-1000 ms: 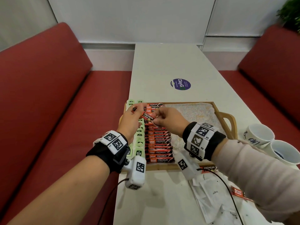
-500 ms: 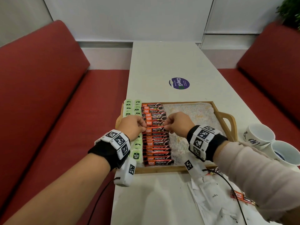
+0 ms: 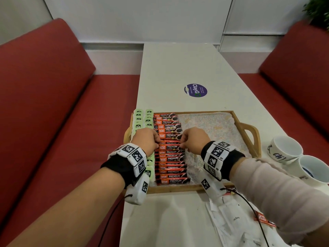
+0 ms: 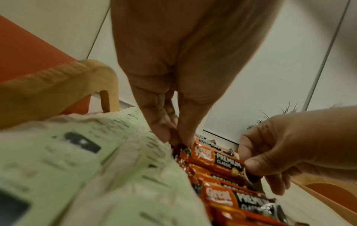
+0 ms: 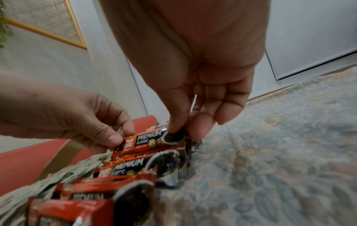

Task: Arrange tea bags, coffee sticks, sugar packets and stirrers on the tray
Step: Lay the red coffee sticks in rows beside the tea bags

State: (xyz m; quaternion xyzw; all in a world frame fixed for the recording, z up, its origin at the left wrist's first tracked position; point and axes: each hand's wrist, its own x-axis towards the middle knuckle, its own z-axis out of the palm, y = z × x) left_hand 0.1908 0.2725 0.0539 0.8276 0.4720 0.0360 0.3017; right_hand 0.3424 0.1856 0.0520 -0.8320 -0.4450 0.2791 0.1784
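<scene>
A wooden tray (image 3: 246,129) with a patterned liner lies on the white table. Green tea bags (image 3: 142,116) fill its left edge in columns, and beside them runs a column of red coffee sticks (image 3: 170,164). My left hand (image 3: 146,139) pinches the left end of one coffee stick (image 3: 169,147) in the middle of that column. My right hand (image 3: 194,139) pinches the same stick's right end. In the wrist views both thumbs press on this coffee stick (image 4: 218,159) (image 5: 148,139), which sits on the row.
Two white cups (image 3: 284,148) stand right of the tray. White sugar packets (image 3: 229,216) and a loose coffee stick (image 3: 263,218) lie on the table near the front edge. Red benches (image 3: 44,104) flank the table. A purple sticker (image 3: 195,90) lies beyond the tray.
Both hands have come back from the far end of the coffee column to its middle and lowered the pinched stick onto the row.
</scene>
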